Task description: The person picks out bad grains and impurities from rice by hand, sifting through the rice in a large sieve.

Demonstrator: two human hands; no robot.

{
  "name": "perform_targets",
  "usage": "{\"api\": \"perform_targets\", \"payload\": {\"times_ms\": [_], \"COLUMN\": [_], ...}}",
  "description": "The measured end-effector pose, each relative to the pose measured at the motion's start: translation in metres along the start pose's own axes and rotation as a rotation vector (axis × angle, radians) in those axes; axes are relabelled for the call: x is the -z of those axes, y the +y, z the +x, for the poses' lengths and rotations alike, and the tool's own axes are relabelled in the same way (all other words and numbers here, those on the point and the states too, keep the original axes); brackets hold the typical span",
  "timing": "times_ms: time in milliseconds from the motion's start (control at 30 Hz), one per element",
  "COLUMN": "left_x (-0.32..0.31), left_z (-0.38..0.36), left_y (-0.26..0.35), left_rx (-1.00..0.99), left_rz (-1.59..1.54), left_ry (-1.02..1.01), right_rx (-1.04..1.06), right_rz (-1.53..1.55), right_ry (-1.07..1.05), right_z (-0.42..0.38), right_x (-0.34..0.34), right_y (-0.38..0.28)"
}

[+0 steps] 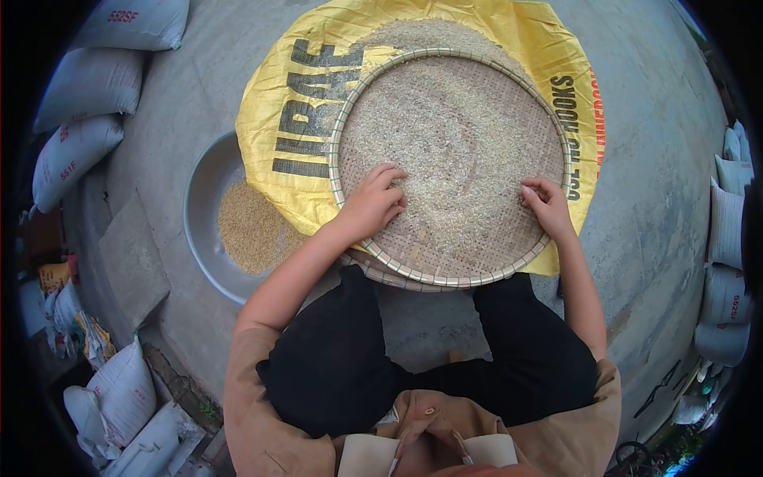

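A round woven bamboo tray (457,266) lies tilted over my knees, with pale grains (445,151) spread thinly across it. My left hand (372,200) is over the tray's left side, its fingers bent and apart, touching or just above the grains. On the right side, my right hand (548,207) has its fingers curled in, thumb and forefinger close together; anything between them is too small to make out. Beneath the tray shows the edge of what looks like a second woven tray (373,272). A yellow printed sack (306,60) is spread under them, bearing a heap of grain (433,34).
To the left, a metal basin (199,195) holds golden-brown grain (250,230), partly covered by the sack. Full white sacks (87,83) are stacked at the far left, with more sacks (725,294) along the right edge. The floor (652,119) is concrete.
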State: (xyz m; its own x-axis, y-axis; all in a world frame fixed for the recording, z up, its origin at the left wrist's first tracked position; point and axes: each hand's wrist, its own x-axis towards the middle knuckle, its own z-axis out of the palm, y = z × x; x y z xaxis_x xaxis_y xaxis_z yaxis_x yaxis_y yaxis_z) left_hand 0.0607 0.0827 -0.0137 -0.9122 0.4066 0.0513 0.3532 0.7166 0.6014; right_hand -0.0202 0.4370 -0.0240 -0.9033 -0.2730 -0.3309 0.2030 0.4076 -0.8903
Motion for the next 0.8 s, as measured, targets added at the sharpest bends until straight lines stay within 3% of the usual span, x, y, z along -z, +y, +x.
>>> {"api": "perform_targets", "payload": {"times_ms": [200,600,800], "left_x": [-0.002,-0.008,-0.004], "left_z": [0.015,0.026,0.023], "left_y": [0.001,-0.003,0.0], "left_rx": [0.001,-0.147,-0.085], "left_rz": [-0.02,0.138,0.039], "left_ry": [0.131,0.068,0.117], "right_rx": [0.003,0.016,-0.004], "right_rz": [-0.034,0.041,0.021], "right_ry": [-0.029,-0.025,-0.027], "right_z": [0.0,0.002,0.0], "right_x": [0.001,0.001,0.0], "right_y": [-0.001,0.003,-0.002]}}
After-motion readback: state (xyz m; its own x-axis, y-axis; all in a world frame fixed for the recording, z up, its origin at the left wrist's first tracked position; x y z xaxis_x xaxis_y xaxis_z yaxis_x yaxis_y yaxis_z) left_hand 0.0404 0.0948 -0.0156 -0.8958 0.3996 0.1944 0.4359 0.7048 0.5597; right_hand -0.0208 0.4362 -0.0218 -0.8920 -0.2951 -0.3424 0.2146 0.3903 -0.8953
